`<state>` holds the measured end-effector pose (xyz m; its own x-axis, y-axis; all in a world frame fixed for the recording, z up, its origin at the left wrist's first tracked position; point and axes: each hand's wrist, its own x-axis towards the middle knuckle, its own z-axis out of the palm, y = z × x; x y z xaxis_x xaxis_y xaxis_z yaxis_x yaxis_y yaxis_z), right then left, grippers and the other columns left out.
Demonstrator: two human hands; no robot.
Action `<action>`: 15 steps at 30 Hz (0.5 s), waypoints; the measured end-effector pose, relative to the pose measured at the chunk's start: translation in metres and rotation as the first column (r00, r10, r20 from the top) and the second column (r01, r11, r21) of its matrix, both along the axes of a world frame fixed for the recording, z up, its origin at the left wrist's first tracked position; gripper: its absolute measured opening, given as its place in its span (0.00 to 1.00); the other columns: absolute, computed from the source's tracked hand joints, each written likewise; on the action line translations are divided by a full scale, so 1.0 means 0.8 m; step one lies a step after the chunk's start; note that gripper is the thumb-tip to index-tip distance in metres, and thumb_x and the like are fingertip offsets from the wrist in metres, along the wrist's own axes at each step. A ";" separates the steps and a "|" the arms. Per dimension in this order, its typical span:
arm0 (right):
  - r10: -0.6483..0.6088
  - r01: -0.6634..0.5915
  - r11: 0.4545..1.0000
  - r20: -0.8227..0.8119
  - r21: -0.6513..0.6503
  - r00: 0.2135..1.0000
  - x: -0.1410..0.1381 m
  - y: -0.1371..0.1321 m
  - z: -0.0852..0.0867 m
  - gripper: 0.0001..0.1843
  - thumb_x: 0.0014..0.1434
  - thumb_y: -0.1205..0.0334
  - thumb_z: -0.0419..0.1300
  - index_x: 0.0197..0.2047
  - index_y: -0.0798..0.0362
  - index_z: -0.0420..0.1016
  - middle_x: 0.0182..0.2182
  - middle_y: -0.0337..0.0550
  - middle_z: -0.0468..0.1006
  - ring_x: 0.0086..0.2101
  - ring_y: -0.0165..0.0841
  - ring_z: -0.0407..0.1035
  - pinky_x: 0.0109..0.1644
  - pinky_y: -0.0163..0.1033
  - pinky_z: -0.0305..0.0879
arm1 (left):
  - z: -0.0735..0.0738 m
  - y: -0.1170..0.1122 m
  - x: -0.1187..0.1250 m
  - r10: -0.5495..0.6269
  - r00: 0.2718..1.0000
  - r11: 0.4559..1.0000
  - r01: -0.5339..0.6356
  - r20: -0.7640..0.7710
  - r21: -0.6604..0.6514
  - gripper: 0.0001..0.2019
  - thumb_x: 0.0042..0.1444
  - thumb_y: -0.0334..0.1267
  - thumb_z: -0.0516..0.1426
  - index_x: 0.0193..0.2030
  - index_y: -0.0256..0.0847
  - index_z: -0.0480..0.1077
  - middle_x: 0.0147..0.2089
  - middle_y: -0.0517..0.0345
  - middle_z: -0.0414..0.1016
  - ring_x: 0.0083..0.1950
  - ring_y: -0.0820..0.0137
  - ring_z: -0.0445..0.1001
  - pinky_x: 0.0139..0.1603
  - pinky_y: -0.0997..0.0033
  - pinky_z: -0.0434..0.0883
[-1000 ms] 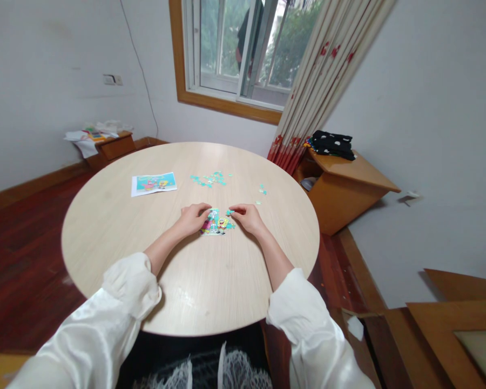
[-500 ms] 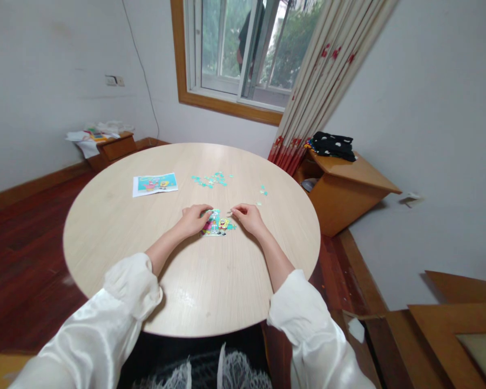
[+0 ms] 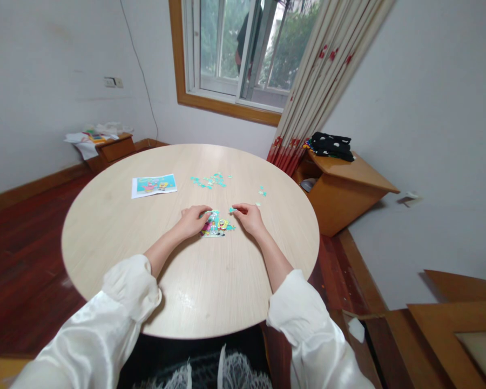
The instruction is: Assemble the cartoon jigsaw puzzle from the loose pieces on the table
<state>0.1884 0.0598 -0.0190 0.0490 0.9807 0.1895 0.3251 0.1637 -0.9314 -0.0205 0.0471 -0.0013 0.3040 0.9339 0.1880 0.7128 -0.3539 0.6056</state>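
Note:
A partly joined jigsaw puzzle (image 3: 216, 227) with a yellow cartoon figure lies on the round table. My left hand (image 3: 193, 219) grips its upper left edge, thumb and fingers bent over it and covering part of the picture. Between the thumb and fingertips of my right hand (image 3: 248, 217) is a small teal puzzle piece (image 3: 232, 209), held just off the puzzle's upper right side. Farther back lies a scatter of loose puzzle pieces (image 3: 209, 181), mostly teal. A few more pieces (image 3: 262, 191) lie beyond my right hand.
A printed picture sheet (image 3: 154, 186) lies on the left of the pale round table (image 3: 202, 292). A wooden cabinet (image 3: 348, 181) with folded black cloth (image 3: 331, 146) stands at the right, beside a curtain (image 3: 319, 70). Behind the table is a window (image 3: 243, 59).
The piece in my right hand has turned and now shows its teal face. My left hand stays on the puzzle. The view has shifted slightly.

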 end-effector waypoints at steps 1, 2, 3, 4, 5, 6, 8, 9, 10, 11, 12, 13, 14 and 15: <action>-0.004 0.004 1.000 0.002 0.002 1.000 0.000 0.000 -0.001 0.08 0.49 0.69 0.61 0.34 0.56 0.79 0.35 0.47 0.82 0.37 0.34 0.75 0.48 0.42 0.69 | 0.000 0.000 0.000 -0.001 1.000 1.000 0.001 -0.002 0.000 0.15 0.58 0.38 0.50 0.47 0.41 0.74 0.50 0.50 0.77 0.52 0.59 0.73 0.55 0.59 0.64; -0.006 0.006 1.000 0.004 0.008 1.000 0.000 0.001 -0.001 0.08 0.49 0.70 0.61 0.34 0.56 0.79 0.36 0.47 0.82 0.37 0.34 0.76 0.48 0.42 0.70 | -0.001 0.000 0.000 -0.003 1.000 1.000 0.003 -0.004 0.001 0.15 0.59 0.38 0.50 0.47 0.41 0.74 0.50 0.49 0.77 0.52 0.58 0.73 0.55 0.59 0.64; -0.008 0.008 1.000 0.007 0.016 1.000 0.000 0.001 -0.002 0.08 0.49 0.70 0.61 0.34 0.56 0.79 0.36 0.47 0.82 0.37 0.34 0.76 0.48 0.41 0.70 | -0.001 0.000 0.000 -0.003 1.000 1.000 0.003 -0.005 0.000 0.15 0.59 0.38 0.50 0.47 0.41 0.74 0.50 0.49 0.77 0.52 0.58 0.73 0.55 0.59 0.64; -0.013 0.013 1.000 0.013 0.025 1.000 0.001 0.002 -0.002 0.08 0.49 0.70 0.61 0.34 0.56 0.79 0.36 0.46 0.82 0.37 0.34 0.76 0.48 0.41 0.70 | -0.001 0.000 0.000 0.000 1.000 1.000 0.000 -0.009 -0.001 0.15 0.59 0.38 0.50 0.48 0.41 0.74 0.50 0.49 0.77 0.53 0.59 0.73 0.55 0.59 0.63; -0.019 0.019 0.999 0.021 0.037 1.000 0.001 0.002 -0.003 0.08 0.49 0.70 0.60 0.34 0.56 0.79 0.35 0.46 0.82 0.37 0.33 0.75 0.48 0.41 0.70 | -0.002 0.000 0.000 0.003 1.000 1.000 -0.003 -0.014 -0.003 0.15 0.59 0.38 0.50 0.48 0.40 0.74 0.51 0.49 0.77 0.53 0.59 0.72 0.55 0.60 0.63; -0.029 0.028 0.998 0.032 0.049 0.999 0.001 0.003 -0.003 0.09 0.49 0.71 0.59 0.34 0.56 0.79 0.35 0.46 0.82 0.36 0.33 0.75 0.47 0.41 0.70 | -0.002 0.001 0.000 0.005 1.000 1.000 -0.005 -0.022 -0.004 0.15 0.60 0.38 0.49 0.48 0.40 0.74 0.51 0.49 0.77 0.53 0.60 0.72 0.56 0.60 0.63; -0.057 0.053 0.996 0.055 0.071 0.997 0.000 0.003 -0.004 0.11 0.50 0.72 0.57 0.34 0.55 0.79 0.34 0.45 0.82 0.35 0.32 0.75 0.46 0.40 0.70 | -0.003 0.001 0.000 0.010 0.999 1.000 -0.010 -0.041 -0.001 0.15 0.60 0.38 0.49 0.48 0.40 0.73 0.51 0.50 0.77 0.53 0.61 0.72 0.56 0.61 0.63; -0.071 0.065 0.995 0.065 0.081 0.995 0.000 0.004 -0.005 0.11 0.50 0.72 0.57 0.35 0.55 0.79 0.34 0.44 0.82 0.34 0.32 0.75 0.46 0.40 0.70 | -0.003 0.001 0.000 0.013 0.999 1.000 -0.012 -0.049 0.003 0.15 0.60 0.38 0.49 0.48 0.40 0.73 0.51 0.50 0.77 0.53 0.61 0.72 0.56 0.61 0.63; -0.084 0.077 0.993 0.072 0.088 0.994 -0.001 0.004 -0.006 0.12 0.50 0.72 0.56 0.35 0.55 0.79 0.34 0.44 0.82 0.34 0.32 0.75 0.46 0.40 0.70 | -0.003 0.001 0.000 0.014 0.998 1.000 -0.014 -0.053 0.008 0.15 0.60 0.38 0.49 0.48 0.40 0.74 0.51 0.51 0.77 0.53 0.61 0.73 0.56 0.61 0.63; -0.098 0.091 0.992 0.078 0.092 0.992 -0.002 0.004 -0.007 0.12 0.50 0.72 0.56 0.35 0.55 0.79 0.34 0.44 0.82 0.34 0.32 0.75 0.46 0.40 0.70 | -0.003 0.001 0.000 0.015 0.998 1.000 -0.014 -0.056 0.012 0.15 0.60 0.38 0.49 0.48 0.40 0.74 0.51 0.50 0.77 0.53 0.60 0.73 0.56 0.61 0.63; -0.110 0.102 0.990 0.083 0.094 0.991 -0.003 0.004 -0.008 0.12 0.50 0.72 0.56 0.35 0.55 0.79 0.34 0.44 0.82 0.34 0.32 0.75 0.47 0.41 0.70 | -0.004 0.001 0.000 0.015 0.998 1.000 -0.014 -0.057 0.016 0.15 0.60 0.38 0.49 0.48 0.40 0.74 0.51 0.51 0.77 0.53 0.60 0.73 0.56 0.61 0.64; -0.117 0.109 0.990 0.087 0.094 0.989 -0.003 0.004 -0.009 0.12 0.50 0.71 0.56 0.35 0.54 0.79 0.34 0.44 0.82 0.34 0.33 0.75 0.47 0.41 0.70 | -0.004 0.001 -0.001 0.014 0.998 1.000 -0.013 -0.056 0.019 0.15 0.60 0.38 0.49 0.48 0.41 0.74 0.51 0.51 0.77 0.53 0.61 0.73 0.55 0.61 0.64; -0.123 0.115 0.989 0.089 0.092 0.988 -0.004 0.005 -0.011 0.11 0.50 0.71 0.56 0.34 0.54 0.79 0.34 0.44 0.82 0.34 0.33 0.75 0.47 0.42 0.70 | -0.005 0.001 -0.001 0.014 0.999 1.000 -0.012 -0.052 0.023 0.15 0.60 0.38 0.49 0.48 0.41 0.74 0.50 0.51 0.77 0.52 0.61 0.73 0.55 0.61 0.64; -0.129 0.122 0.989 0.086 0.089 0.988 -0.005 0.005 -0.012 0.11 0.50 0.70 0.57 0.34 0.54 0.80 0.34 0.45 0.82 0.35 0.34 0.75 0.47 0.42 0.70 | -0.007 0.001 -0.001 0.014 0.999 0.999 -0.013 -0.045 0.030 0.15 0.60 0.37 0.49 0.47 0.41 0.74 0.50 0.51 0.77 0.52 0.61 0.73 0.55 0.61 0.64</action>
